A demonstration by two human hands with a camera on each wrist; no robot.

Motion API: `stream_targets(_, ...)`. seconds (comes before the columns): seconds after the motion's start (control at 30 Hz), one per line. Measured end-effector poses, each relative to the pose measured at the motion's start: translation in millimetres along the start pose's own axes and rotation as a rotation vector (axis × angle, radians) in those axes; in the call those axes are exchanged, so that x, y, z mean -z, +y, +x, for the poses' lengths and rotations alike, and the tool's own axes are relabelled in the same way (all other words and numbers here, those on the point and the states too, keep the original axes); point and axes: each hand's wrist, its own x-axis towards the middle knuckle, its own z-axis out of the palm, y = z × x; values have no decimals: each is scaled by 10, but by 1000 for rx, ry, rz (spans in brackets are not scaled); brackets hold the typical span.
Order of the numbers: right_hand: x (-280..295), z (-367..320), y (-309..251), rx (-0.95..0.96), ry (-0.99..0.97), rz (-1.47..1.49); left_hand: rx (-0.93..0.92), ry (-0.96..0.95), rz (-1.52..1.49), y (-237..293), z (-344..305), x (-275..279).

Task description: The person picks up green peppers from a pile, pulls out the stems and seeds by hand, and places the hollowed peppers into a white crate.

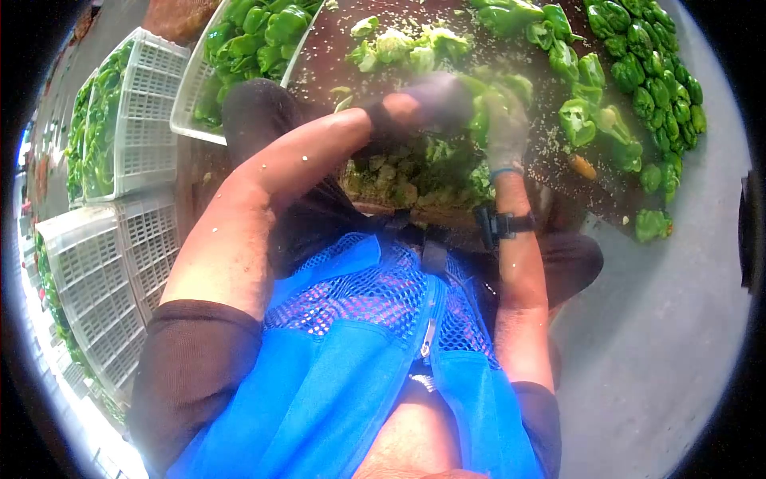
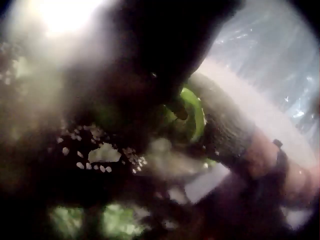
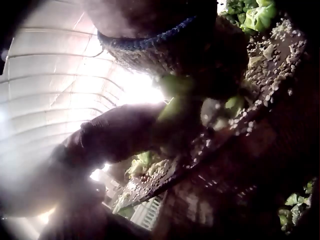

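Gloved and motion-blurred, my left hand and right hand meet over the board's near edge. Between them is a green pepper; both hands grip it, though the finger details are smeared. The left wrist view has the cut, hollow rim of a pepper against the right hand's glove. In the right wrist view, the left hand reaches the pepper from the left. Pale cores lie on the seed-strewn dark board beyond the hands.
Below the hands sits a container of cores and scraps. Whole green peppers line the board's right side, with opened ones nearer. White crates of peppers stand at the left. Grey floor extends at the right.
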Motion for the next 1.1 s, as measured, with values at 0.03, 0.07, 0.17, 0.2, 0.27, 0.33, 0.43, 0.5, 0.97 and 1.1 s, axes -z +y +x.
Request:
stream_targets(0.03,23,-33,-64,-7,-3,-9,-72,2,-136,-81,-75,46)
stream_targets(0.07,34,-58,-89,-14,-9,-19,-142,3,-274,-127,-127,83)
stream_targets(0.17,27,73,219,20,-113,401,-238,233,-78,-259,-181,168)
stream_targets(0.2,45,96,245,-26,-136,560,-28,214,-238,-198,-233,238)
stream_targets(0.27,273,23,106,-289,-149,921,292,304,-577,-211,-278,258)
stream_targets(0.33,429,15,135,-215,-249,1120,64,459,-472,-345,-306,203)
stream_targets(0.43,659,-87,159,44,-202,789,272,449,-696,-104,-374,248)
stream_targets(0.5,697,-80,232,118,-232,782,272,396,-681,56,-405,151)
stream_targets(0.97,665,-325,122,475,95,255,181,154,-203,1111,-420,-167)
stream_targets(1.1,863,-276,98,151,-59,755,2,110,-517,943,-499,-368)
